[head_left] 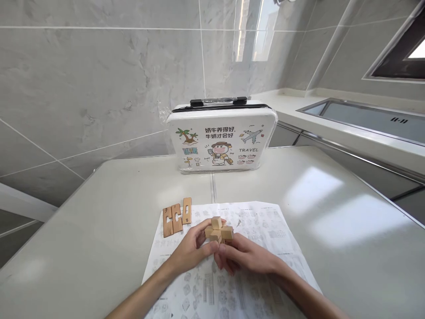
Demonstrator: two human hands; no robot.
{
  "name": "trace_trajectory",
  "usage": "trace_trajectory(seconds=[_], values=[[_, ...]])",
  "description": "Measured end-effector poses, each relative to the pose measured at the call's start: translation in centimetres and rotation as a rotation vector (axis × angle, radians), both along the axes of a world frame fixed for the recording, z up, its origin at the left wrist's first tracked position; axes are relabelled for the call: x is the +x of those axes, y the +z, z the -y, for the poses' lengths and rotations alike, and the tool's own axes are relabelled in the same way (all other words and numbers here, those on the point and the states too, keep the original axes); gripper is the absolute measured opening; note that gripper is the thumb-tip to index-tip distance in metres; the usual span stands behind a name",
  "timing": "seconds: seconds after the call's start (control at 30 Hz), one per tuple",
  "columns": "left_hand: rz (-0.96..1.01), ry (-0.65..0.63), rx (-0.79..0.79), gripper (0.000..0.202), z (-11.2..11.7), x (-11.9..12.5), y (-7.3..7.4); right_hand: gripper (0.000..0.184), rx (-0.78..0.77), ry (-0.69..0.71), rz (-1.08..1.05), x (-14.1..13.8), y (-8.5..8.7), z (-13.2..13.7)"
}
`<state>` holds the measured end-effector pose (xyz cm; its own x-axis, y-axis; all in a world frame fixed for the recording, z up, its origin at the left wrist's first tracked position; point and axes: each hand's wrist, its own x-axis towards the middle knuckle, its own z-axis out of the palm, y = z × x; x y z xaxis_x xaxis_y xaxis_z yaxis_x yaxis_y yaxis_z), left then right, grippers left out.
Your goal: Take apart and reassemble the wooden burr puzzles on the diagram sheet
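Note:
A partly joined wooden block puzzle (218,231) is held just above a printed instruction sheet (259,230). My left hand (191,249) grips it from the left with curled fingers. My right hand (244,256) pinches it from below and the right. Three loose notched wooden pieces (177,216) lie side by side on the table at the sheet's upper left corner, a short way from my left hand.
A white carry case (222,138) with cartoon travel pictures stands at the table's back edge against the tiled wall. The white table (99,221) has a seam down its middle. A counter with a sunken steel sink (372,117) runs along the right.

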<state>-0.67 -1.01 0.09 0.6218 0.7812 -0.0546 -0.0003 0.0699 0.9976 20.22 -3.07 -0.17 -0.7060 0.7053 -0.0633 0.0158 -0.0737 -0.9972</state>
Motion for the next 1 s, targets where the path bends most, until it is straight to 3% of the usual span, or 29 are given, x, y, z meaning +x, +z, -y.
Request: trace_trajectory(seconds=[0.1,0.3,0.5,0.73,1.0], values=[[0.049,-0.007,-0.039,0.068,-0.2,-0.1,0.3,0.048,-0.048,-0.015,-0.058,0.5,-0.4,-0.4],[0.014,0.029,0.074,0.063,-0.1,-0.3,0.8,0.032,0.056,-0.156,-0.043,0.3,-1.2,-0.7],[-0.12,0.17,0.251,0.065,0.3,0.1,-0.1,0.009,0.227,-0.451,0.108,-0.2,-2.0,-0.6],[-0.145,0.221,0.321,0.062,0.4,0.4,-0.3,0.022,0.157,-0.493,0.094,-0.2,-3.2,-0.5],[-0.158,0.334,0.184,0.065,0.0,0.1,-1.0,0.049,0.107,-0.427,0.061,-0.5,-1.6,-0.5]])
